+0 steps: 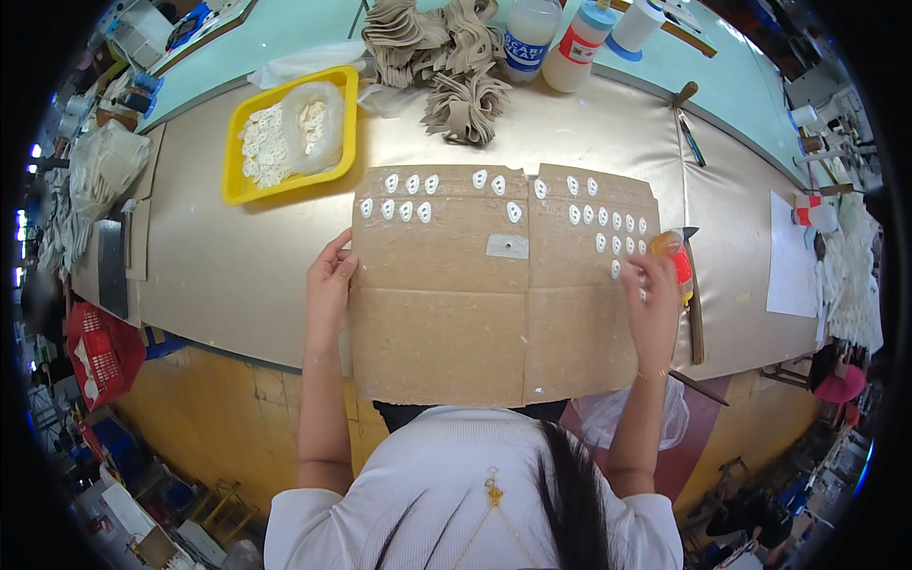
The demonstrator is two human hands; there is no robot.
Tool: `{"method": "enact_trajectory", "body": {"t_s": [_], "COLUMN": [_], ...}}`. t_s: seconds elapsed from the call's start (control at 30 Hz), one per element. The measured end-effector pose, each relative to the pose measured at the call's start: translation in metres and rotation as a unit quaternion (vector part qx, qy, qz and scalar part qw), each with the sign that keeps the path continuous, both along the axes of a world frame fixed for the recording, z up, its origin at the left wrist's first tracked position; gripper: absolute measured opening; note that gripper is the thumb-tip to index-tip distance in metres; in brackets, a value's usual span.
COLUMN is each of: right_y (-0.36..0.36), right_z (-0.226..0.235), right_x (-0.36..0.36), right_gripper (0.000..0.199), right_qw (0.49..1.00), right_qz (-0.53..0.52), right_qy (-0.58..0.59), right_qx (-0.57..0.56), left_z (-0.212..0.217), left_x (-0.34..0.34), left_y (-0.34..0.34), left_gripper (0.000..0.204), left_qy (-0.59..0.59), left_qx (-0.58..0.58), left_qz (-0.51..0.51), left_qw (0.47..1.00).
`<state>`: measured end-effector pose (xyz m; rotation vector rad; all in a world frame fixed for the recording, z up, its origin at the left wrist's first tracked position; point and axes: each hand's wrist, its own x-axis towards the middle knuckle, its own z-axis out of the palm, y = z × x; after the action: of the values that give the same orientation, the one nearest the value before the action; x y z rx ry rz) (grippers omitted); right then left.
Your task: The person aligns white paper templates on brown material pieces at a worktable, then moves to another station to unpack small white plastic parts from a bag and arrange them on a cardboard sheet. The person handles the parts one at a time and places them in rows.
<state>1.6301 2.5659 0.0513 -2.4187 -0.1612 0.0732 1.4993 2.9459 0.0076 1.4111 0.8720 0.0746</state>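
Observation:
A worn sheet of brown cardboard [437, 332] lies before me, its near part over my lap. Small white teardrop-shaped pieces with holes [424, 212] sit in loose rows along its far half, densest at the right. My left hand [331, 282] grips the cardboard's left edge between thumb and fingers. Over the right edge, my right hand [653, 309] is closed in a pinch beside the lowest white pieces; what its fingertips hold is too small to make out. A small pale metal plate [507, 246] rests near the middle fold.
A yellow tray [232, 171] of white pieces and a plastic bag stands at far left. Bundled beige strips [465, 104] and bottles [576, 47] line the back. Right of the cardboard are a red-labelled bottle [681, 271] and a long wooden-handled tool [697, 323].

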Motion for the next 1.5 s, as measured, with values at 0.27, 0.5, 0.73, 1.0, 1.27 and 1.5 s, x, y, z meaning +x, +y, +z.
{"method": "enact_trajectory", "body": {"t_s": [0.27,0.5,0.73,1.0,1.27,1.5], "right_y": [0.130,0.149,0.149,0.155,0.160,0.166], "right_z": [-0.016,-0.014,-0.022,-0.014,-0.008,-0.004], "right_x": [0.058,0.072,0.084,0.088,0.099,0.101], "right_gripper": [0.022,0.024,0.025,0.028,0.028,0.027], "right_qw": [0.970,0.956,0.947,0.932,0.905,0.906], "right_qz": [0.243,0.274,0.298,0.339,0.390,0.390], "right_qy": [-0.002,0.049,0.082,0.046,0.054,0.082], "right_qx": [-0.014,-0.094,-0.091,-0.120,-0.158,-0.140], "left_z": [0.000,-0.018,-0.016,-0.014,-0.023,-0.020], "left_x": [-0.005,-0.011,-0.010,-0.011,-0.011,-0.010], "left_y": [0.005,0.008,0.006,0.009,0.008,0.008], "left_gripper": [0.044,0.048,0.043,0.044,0.044,0.044], "left_qy": [0.017,-0.045,-0.047,-0.039,-0.049,-0.040], "left_qx": [0.002,0.002,0.001,-0.003,0.014,0.002], "left_qz": [0.035,-0.002,0.007,-0.001,-0.004,0.005], "left_qw": [0.999,0.999,0.999,0.999,0.999,0.999]}}
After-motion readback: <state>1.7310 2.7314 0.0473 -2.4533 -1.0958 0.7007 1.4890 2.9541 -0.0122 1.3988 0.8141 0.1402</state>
